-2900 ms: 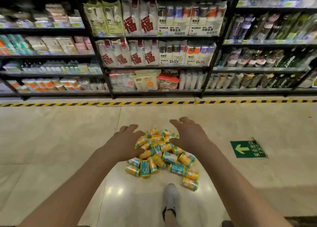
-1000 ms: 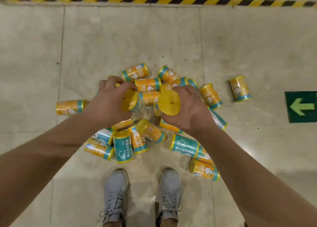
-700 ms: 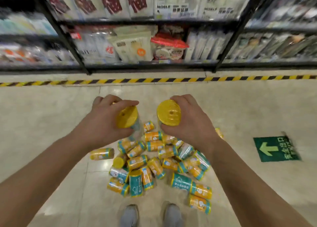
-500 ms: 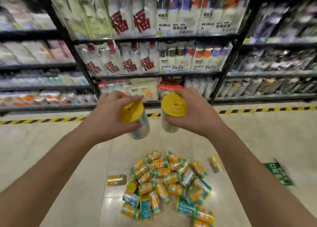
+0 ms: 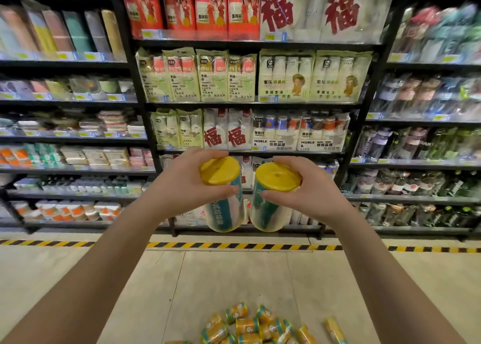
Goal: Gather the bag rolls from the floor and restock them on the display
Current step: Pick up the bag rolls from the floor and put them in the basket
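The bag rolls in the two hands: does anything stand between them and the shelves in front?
Nothing visible does. The left hand grips one bag roll, the right hand a second bag roll; only open air and bare floor lie before the shelves. Those look full, and no free slot for rolls shows.

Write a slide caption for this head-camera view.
Left hand holds one yellow-capped bag roll, right hand a second roll, before stocked shelves; more rolls litter the floor.

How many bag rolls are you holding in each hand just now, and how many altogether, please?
Left roll, gripped by left hand: 1
Right roll, gripped by right hand: 1
Total held: 2
Floor pile runs off the frame, so uncounted.
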Available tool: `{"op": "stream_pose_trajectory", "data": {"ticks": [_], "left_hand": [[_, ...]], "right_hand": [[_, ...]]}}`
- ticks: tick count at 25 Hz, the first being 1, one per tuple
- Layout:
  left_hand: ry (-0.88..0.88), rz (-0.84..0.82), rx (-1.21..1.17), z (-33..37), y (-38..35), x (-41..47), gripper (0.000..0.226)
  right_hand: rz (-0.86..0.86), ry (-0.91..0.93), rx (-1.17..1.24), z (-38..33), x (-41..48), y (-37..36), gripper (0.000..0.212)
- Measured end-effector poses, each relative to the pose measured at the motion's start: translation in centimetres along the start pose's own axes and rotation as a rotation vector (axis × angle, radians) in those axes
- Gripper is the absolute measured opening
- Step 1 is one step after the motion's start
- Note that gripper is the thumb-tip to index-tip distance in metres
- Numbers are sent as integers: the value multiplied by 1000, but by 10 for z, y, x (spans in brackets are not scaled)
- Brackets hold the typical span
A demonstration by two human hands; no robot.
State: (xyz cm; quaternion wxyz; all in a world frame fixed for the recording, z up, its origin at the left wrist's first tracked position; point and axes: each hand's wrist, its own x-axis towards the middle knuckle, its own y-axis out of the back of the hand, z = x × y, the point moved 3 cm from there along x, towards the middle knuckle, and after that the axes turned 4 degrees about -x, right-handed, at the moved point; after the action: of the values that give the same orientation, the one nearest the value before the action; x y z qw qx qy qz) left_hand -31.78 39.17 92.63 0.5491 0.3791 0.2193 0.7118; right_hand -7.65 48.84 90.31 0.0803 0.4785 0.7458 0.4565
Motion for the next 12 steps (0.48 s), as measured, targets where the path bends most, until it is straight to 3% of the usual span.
{"op": "stream_pose_trajectory", "data": {"ticks": [6, 12], "left_hand": [[117, 107, -26, 19, 7, -36, 95], [339, 328, -39, 38, 11, -107, 83]], "right_hand": [[-22, 90, 95, -11, 2, 0, 82], [-167, 342, 252, -35, 5, -16, 79]]}}
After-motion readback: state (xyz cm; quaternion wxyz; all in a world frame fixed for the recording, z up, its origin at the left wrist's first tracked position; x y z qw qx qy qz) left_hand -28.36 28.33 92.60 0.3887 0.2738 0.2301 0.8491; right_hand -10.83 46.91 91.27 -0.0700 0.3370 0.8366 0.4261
